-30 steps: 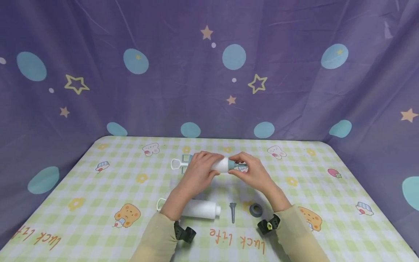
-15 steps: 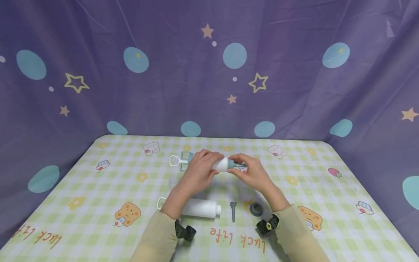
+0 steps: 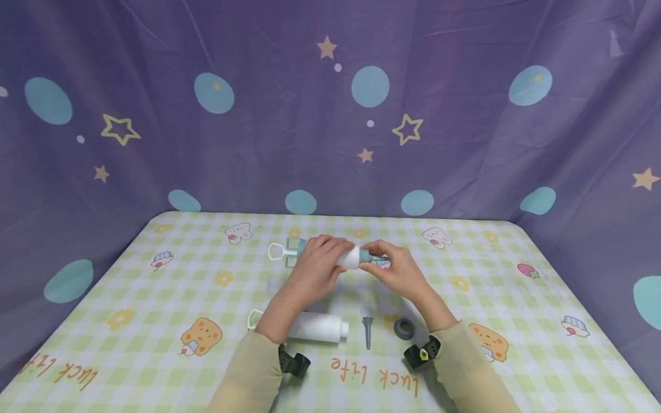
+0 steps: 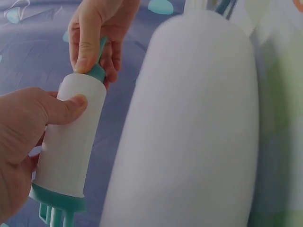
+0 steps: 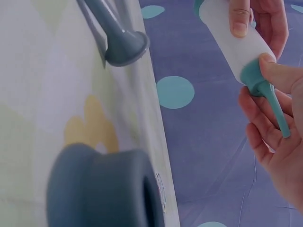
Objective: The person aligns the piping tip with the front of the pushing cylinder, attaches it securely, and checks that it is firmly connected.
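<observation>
Above the table, a white syringe [image 3: 351, 258] with teal ends lies lengthwise between both hands. My left hand [image 3: 314, 271] grips its white barrel [image 4: 71, 142], the thumb pressed along its side in the left wrist view. My right hand [image 3: 403, 271] pinches the teal cap [image 5: 253, 74] at the nozzle end, with thumb and fingers around it. From that cap a thin teal nozzle [image 5: 277, 112] runs across the right palm. Beyond the left hand, a white looped handle [image 3: 276, 251] and teal finger grips stick out. Part of the barrel is hidden under the left fingers.
On the checked tablecloth [image 3: 155, 298], nearer the body, lie a second white syringe barrel [image 3: 315, 327] with a looped handle, a grey nozzle [image 3: 368, 332] and a round grey cap [image 3: 404, 328]. A purple curtain [image 3: 289, 155] hangs behind the table.
Both hands keep the same hold on the syringe. Its looped handle end sits very slightly higher than a second ago. The parts on the table have not moved.
</observation>
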The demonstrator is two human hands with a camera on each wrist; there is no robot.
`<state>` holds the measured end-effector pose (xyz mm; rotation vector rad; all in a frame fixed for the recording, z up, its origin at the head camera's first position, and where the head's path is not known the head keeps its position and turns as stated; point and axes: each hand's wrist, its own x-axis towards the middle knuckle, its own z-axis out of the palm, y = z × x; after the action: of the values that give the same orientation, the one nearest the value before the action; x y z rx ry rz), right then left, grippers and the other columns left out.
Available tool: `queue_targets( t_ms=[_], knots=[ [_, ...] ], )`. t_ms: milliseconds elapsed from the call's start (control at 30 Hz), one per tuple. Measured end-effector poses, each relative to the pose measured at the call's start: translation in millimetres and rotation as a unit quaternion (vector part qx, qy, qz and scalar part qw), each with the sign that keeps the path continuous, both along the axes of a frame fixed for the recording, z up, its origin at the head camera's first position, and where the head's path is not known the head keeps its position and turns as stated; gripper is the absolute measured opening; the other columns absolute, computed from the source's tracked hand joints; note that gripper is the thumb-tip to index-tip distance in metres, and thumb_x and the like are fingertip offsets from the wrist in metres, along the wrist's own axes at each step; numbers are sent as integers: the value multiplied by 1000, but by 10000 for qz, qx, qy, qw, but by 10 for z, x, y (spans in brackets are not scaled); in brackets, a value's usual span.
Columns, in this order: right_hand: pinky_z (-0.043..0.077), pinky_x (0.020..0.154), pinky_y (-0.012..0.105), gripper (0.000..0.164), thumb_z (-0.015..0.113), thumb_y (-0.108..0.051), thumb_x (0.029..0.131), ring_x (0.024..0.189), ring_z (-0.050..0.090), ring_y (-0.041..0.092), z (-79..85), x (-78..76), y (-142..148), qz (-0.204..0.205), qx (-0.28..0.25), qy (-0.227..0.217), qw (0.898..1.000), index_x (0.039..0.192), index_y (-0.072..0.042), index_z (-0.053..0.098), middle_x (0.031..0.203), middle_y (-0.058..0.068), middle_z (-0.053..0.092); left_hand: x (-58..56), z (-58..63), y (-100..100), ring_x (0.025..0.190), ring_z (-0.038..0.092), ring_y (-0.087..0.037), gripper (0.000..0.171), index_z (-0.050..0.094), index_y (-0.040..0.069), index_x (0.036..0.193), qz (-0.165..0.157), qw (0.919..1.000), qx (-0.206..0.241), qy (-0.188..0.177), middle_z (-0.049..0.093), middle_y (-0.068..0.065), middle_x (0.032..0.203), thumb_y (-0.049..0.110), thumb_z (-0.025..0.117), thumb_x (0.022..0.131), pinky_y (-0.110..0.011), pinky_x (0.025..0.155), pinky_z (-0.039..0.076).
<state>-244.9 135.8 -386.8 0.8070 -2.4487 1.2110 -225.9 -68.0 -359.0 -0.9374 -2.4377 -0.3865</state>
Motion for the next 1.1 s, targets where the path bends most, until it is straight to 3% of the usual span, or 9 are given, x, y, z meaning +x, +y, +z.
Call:
queue_targets(
  t_ms=[267, 533, 800, 1100],
  knots=[
    [50, 78, 45, 38, 68, -28, 82, 99, 61, 25, -9, -5, -17, -1, 156, -499, 9986, 115, -13, 58, 105, 7, 65, -52, -28, -18, 104, 52, -20, 43, 61, 15, 114, 42, 9999, 25, -94, 63, 1, 112, 12, 75, 74, -37, 89, 39],
    [50, 81, 39, 37, 65, -25, 85, 99, 61, 23, -43, -51, -23, 122, 661, -767, 9948, 117, -10, 54, 110, 7, 63, -116, -114, -29, 102, 53, -20, 42, 64, 17, 112, 115, 9976, 149, -666, 64, 0, 111, 13, 76, 72, -38, 86, 40],
    [49, 83, 37, 29, 66, -22, 84, 95, 61, 19, -70, -138, 1, 282, 1007, -883, 9906, 110, -12, 57, 103, 2, 64, -177, -191, -6, 102, 53, -20, 42, 64, 18, 112, 457, 9948, -145, -904, 64, 1, 112, 17, 76, 72, -38, 87, 38],
    [46, 84, 38, 28, 69, -22, 81, 97, 58, 20, -144, -242, 4, 240, 913, -1189, 9884, 106, -13, 62, 102, 1, 64, -231, -252, 22, 103, 53, -20, 42, 62, 18, 114, 631, 9894, -313, -1268, 63, 1, 114, 15, 75, 74, -39, 87, 38]
  ],
)
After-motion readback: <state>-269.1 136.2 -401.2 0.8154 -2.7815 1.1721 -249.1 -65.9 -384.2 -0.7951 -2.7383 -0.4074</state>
